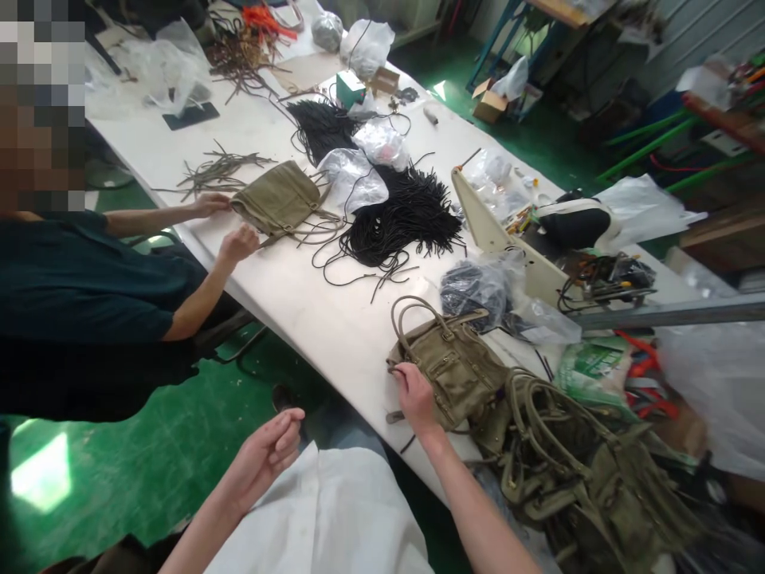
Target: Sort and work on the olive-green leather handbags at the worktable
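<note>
An olive-green handbag with two looped handles and buckles lies on the white table in front of me. My right hand is closed at its near left edge, thumb and finger pinched on a small piece of the bag there. My left hand hovers above my lap, short of the table edge. Its fingers are curled, with thumb and forefinger together; anything between them is too small to make out. More olive bags are heaped at my right, against the handbag.
At the left a co-worker's hands hold another olive bag. Black cords and plastic bags cover the table's middle. A beige angled panel and a metal bar stand at the right.
</note>
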Tool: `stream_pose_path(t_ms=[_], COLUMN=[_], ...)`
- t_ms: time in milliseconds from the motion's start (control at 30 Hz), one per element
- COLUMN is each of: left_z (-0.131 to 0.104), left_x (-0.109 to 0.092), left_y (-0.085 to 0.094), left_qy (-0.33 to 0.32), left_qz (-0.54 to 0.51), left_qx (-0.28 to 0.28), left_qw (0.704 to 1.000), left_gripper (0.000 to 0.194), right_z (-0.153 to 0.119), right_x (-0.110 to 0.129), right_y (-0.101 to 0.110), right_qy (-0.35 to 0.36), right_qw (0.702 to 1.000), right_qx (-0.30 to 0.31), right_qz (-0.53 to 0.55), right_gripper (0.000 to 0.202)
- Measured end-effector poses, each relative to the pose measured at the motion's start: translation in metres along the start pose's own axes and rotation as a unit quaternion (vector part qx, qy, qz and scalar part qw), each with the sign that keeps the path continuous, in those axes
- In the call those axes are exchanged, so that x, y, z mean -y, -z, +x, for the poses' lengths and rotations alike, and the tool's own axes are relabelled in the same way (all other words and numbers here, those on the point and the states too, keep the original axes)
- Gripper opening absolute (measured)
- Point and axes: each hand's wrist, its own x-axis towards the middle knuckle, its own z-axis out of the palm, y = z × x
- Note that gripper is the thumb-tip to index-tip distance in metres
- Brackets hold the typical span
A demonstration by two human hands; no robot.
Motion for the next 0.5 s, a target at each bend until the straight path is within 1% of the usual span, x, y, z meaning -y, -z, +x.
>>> stream_pose_path(t_ms=[67, 100, 167, 200, 267, 333, 367, 400, 433, 467, 500], left_z=[0.000, 0.001, 0.002, 0.003, 0.005, 0.007, 0.008, 0.009, 0.009, 0.010, 0.010], left_x=[0.002, 0.003, 0.003, 0.003, 0.002, 0.000, -0.001, -0.001, -0.002, -0.002, -0.001], left_y=[0.003, 0.003, 0.003, 0.002, 0.001, -0.001, -0.002, -0.003, -0.004, -0.004, -0.004], left_qy=[0.005, 0.007, 0.010, 0.010, 0.007, 0.002, 0.000, -0.003, -0.007, -0.011, -0.017], left_qz=[-0.001, -0.003, -0.005, -0.005, -0.004, -0.004, -0.006, -0.008, -0.010, -0.013, -0.016], left_qx=[0.000, 0.000, 0.005, 0.009, 0.018, 0.021, 0.020, 0.019, 0.019, 0.019, 0.020], left_qw=[1.000, 1.000, 1.000, 1.000, 1.000, 1.000, 1.000, 1.000, 1.000, 1.000, 1.000], left_gripper=[0.026, 0.026, 0.025, 0.025, 0.025, 0.026, 0.027, 0.028, 0.028, 0.029, 0.029], right_z=[0.003, 0.006, 0.020, 0.031, 0.055, 0.081, 0.093, 0.104, 0.114, 0.123, 0.131], right_x=[0.006, 0.009, 0.014, 0.017, 0.028, 0.046, 0.059, 0.072, 0.087, 0.101, 0.115], right_y=[0.018, 0.030, 0.063, 0.082, 0.121, 0.153, 0.163, 0.168, 0.168, 0.162, 0.151], right_qy=[-0.075, -0.119, -0.180, -0.186, -0.144, -0.089, -0.064, -0.040, -0.017, 0.004, 0.023], right_qw=[0.993, 0.983, 0.951, 0.935, 0.920, 0.916, 0.915, 0.913, 0.908, 0.900, 0.891], right_qx=[-0.084, -0.135, -0.244, -0.296, -0.361, -0.386, -0.392, -0.398, -0.409, -0.425, -0.443], right_qz=[0.031, 0.041, 0.054, 0.057, 0.057, 0.062, 0.069, 0.078, 0.087, 0.094, 0.100], right_gripper=[0.036, 0.040, 0.048, 0.052, 0.054, 0.051, 0.050, 0.048, 0.046, 0.043, 0.040])
